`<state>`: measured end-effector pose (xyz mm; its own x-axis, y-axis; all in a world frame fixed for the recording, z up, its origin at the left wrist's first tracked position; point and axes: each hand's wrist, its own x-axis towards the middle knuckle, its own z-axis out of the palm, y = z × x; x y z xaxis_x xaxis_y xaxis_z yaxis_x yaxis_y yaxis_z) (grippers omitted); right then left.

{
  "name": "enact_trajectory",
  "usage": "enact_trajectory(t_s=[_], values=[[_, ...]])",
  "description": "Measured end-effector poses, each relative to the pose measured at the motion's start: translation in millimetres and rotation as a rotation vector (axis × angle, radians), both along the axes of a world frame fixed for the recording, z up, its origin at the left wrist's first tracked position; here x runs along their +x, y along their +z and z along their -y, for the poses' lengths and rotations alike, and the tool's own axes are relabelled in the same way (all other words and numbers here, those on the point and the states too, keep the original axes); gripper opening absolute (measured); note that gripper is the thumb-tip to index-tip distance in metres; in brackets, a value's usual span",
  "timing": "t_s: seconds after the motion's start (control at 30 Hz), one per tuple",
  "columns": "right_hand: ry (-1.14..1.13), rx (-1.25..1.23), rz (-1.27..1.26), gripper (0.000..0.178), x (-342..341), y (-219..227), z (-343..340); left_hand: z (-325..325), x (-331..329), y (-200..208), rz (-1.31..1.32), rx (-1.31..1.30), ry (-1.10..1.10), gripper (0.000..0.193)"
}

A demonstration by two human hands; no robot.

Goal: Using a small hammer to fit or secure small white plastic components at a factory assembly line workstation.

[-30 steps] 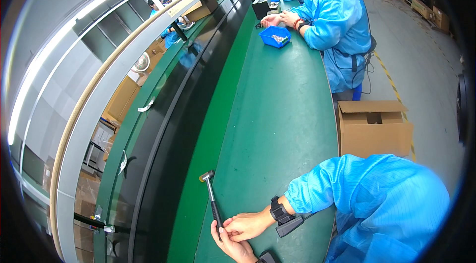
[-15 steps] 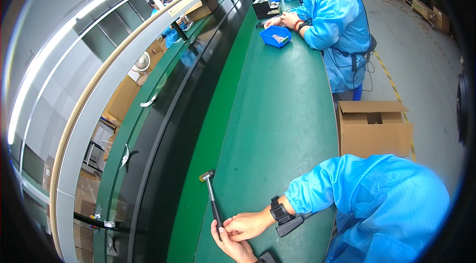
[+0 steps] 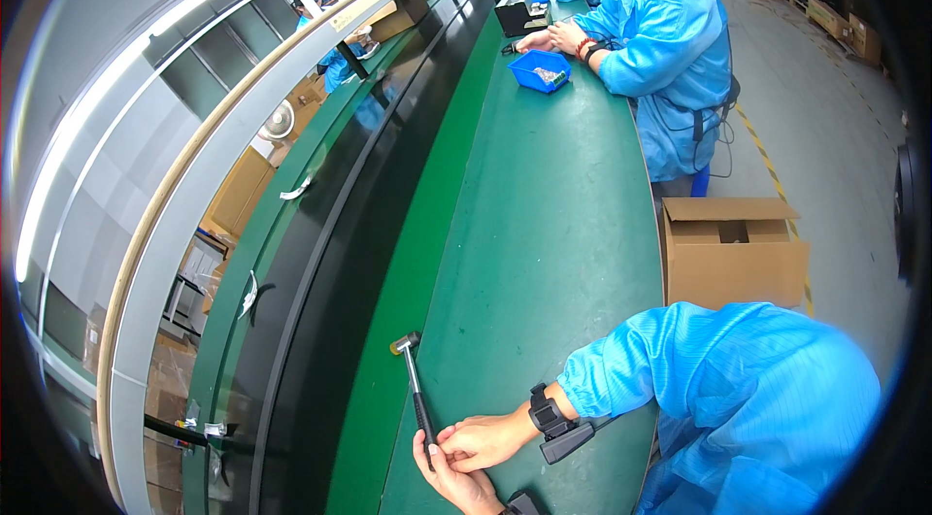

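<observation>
At the lower middle, over the green worktop (image 3: pixel 573 253), my left hand (image 3: pixel 456 481) is closed round the lower end of a small hammer's black handle. The hammer (image 3: pixel 417 397) points away from me, with a metal shaft and a head that is dark on one side and yellowish on the other. My right hand (image 3: pixel 482 441) comes in from the right and rests against my left hand, its fingers curled in. Whatever those fingers hold, if anything, is hidden. A black strap with a device (image 3: pixel 553 423) sits on my right wrist.
A dark conveyor belt (image 3: pixel 335 292) runs along the left, carrying white curved pieces (image 3: pixel 249 295). Farther up the worktop stand a blue bin (image 3: pixel 540 71) of small parts and a co-worker in blue (image 3: pixel 670 30). An open cardboard box (image 3: pixel 733 263) stands right of the worktop.
My hands and the hammer have not visibly moved. The white pieces on the belt have shifted slightly, and the nearest co-worker's body and hands have moved a little.
</observation>
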<state>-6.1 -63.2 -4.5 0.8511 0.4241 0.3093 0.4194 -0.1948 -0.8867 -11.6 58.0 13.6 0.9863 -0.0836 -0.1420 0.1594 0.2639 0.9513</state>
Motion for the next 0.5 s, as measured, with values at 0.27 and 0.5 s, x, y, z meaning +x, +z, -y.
enact_trajectory(t_s=[0.27, 0.5], values=[[-0.008, 0.043, -0.023, 0.025, 0.8, -4.8, -3.1, -0.7, 0.7, -1.6, 0.004, 0.006, -0.002, 0.037], [-0.003, 0.039, -0.011, 0.026, 2.4, -7.1, -3.0, -0.2, 0.9, -0.1, 0.0, 0.007, -0.003, 0.037]])
